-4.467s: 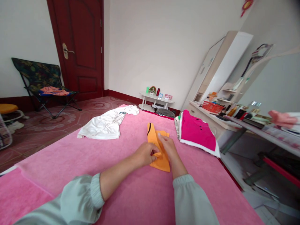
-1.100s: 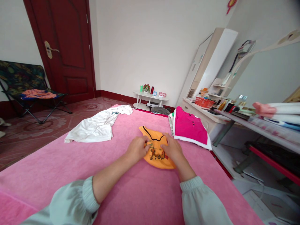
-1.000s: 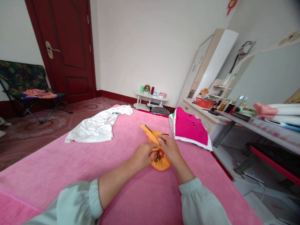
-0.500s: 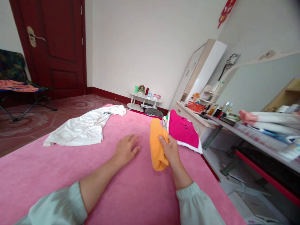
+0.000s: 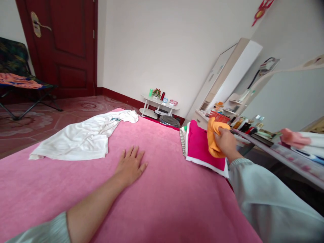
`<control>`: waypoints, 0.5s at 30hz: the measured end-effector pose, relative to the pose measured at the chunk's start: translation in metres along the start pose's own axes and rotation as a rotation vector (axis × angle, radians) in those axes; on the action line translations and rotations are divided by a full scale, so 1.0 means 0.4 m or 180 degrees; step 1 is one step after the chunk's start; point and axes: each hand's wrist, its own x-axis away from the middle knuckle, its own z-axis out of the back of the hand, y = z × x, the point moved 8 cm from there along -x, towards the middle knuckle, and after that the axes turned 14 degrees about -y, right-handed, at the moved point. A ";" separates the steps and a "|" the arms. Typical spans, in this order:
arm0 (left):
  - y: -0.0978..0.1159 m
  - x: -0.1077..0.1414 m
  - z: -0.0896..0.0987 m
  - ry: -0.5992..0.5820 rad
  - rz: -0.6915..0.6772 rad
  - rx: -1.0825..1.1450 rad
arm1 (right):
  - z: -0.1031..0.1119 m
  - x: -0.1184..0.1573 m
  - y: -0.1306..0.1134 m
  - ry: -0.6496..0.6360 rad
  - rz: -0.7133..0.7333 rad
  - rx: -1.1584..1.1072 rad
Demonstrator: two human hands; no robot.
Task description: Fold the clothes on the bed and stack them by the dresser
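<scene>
My right hand (image 5: 226, 141) is closed round a folded orange garment (image 5: 214, 138), held over the right part of a clothes stack. On top of that stack lies a bright magenta garment (image 5: 198, 143) with white cloth beneath it. Striped cloth (image 5: 182, 141) shows along its left side. My left hand (image 5: 131, 165) rests flat with fingers spread on the pink bed cover (image 5: 162, 195), holding nothing. Farther left a white garment (image 5: 78, 138) is laid out, somewhat wrinkled.
Along the right stands a dressing table with bottles (image 5: 244, 125), a red basket (image 5: 219, 116) and a mirror (image 5: 293, 91). A low white stand (image 5: 160, 101) is beyond the bed. At left are a folding chair (image 5: 22, 81) and a dark red door (image 5: 68, 44).
My right hand has carried the orange garment rightward, from beside the stack to above it. My left hand has settled flat with its fingers wider apart. The view has shifted slightly.
</scene>
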 end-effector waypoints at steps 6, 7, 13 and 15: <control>-0.002 -0.003 0.001 -0.0001 0.0013 0.0024 | -0.185 -0.010 0.064 -0.0693 -0.0410 -0.0817; -0.002 -0.003 0.001 0.0009 0.0019 0.0015 | -0.188 -0.012 0.084 -0.0624 -0.0531 -0.0908; -0.003 -0.003 0.002 0.0045 0.0062 -0.0047 | -0.163 -0.024 0.205 -0.0313 -0.1020 -0.0607; -0.003 -0.004 0.001 0.0068 0.0065 -0.0058 | -0.172 -0.022 0.212 -0.0361 -0.0944 -0.0406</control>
